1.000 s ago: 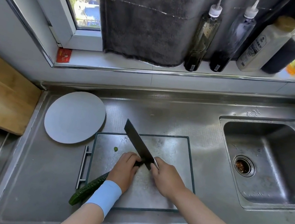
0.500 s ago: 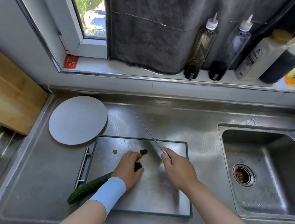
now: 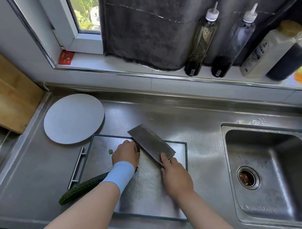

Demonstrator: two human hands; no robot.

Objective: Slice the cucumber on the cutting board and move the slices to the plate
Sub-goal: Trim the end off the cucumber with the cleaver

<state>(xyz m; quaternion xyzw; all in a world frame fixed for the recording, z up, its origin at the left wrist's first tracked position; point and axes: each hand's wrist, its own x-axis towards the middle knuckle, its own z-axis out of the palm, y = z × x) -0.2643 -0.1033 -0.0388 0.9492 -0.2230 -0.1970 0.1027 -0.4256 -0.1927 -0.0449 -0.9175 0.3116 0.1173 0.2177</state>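
Your left hand point(image 3: 125, 153) curled over the cucumber point(image 3: 83, 189), pinning it to the cutting board point(image 3: 152, 194), and the cucumber's near end jutted past the board's near-left edge. Your right hand point(image 3: 176, 175) gripped the cleaver point(image 3: 151, 144), forefinger along the tilted blade, just right of your left hand. One small green scrap point(image 3: 110, 151) lay left of that hand. The round plate point(image 3: 73, 118) sat by the board's far-left corner.

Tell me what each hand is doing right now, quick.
Left hand: closed over the cucumber, holding it on the cutting board.
Right hand: closed on the knife, forefinger against the blade.
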